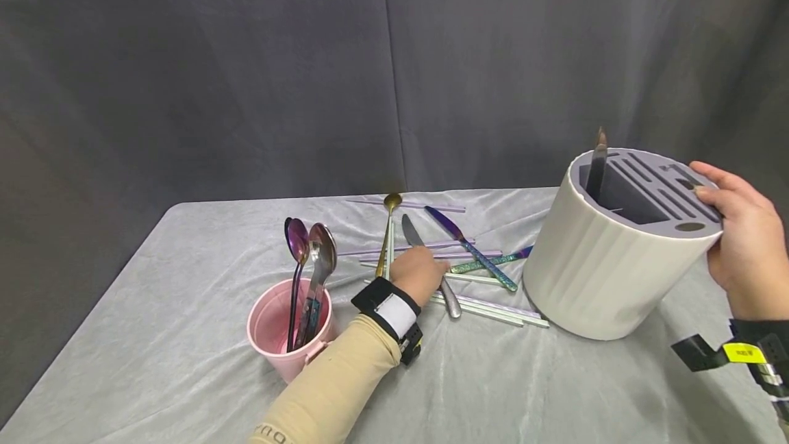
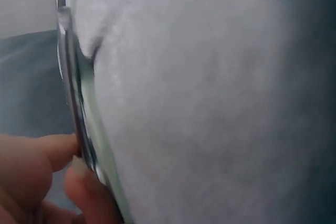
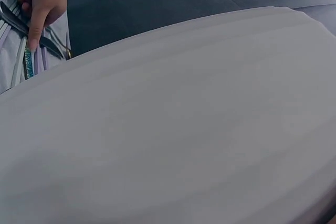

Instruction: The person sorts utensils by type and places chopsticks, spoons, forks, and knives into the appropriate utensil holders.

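My left hand [image 1: 419, 273] reaches into the scattered cutlery and pinches a silver table knife [image 1: 452, 301] across its middle. In the left wrist view, thumb and finger meet at the knife's [image 2: 73, 87] metal edge, close to a pale green straw [image 2: 102, 135]. On the right, my right hand [image 1: 746, 238] grips the rim of a white ribbed utensil holder [image 1: 592, 266], its thumb on the grey slotted top. A dark utensil [image 1: 596, 170] sticks up from the holder's large compartment. The holder's wall [image 3: 173, 119] fills most of the right wrist view.
A pink cup [image 1: 271, 314] with several spoons [image 1: 322, 252] stands left of my forearm. Around my left hand lie a gold spoon [image 1: 392, 203], a purple-bladed knife [image 1: 471, 249], a green-handled utensil [image 1: 487, 263] and several straws [image 1: 493, 310]. A grey curtain [image 1: 277, 88] hangs behind the table.
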`<action>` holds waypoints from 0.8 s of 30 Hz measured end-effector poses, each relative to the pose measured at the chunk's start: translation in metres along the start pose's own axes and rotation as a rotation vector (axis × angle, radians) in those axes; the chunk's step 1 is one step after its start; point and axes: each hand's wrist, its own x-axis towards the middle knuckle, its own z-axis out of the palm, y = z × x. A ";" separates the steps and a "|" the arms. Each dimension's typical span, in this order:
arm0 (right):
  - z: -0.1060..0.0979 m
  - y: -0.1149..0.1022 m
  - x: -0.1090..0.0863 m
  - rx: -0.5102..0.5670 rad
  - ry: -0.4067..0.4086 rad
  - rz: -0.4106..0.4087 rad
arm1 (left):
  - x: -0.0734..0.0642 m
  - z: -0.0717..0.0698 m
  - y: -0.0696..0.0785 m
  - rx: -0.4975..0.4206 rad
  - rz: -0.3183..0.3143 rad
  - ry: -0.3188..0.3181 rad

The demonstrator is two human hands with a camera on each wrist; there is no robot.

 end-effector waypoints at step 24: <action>0.002 0.001 -0.001 0.030 0.002 -0.011 | -0.021 -0.036 0.000 -0.420 0.217 0.074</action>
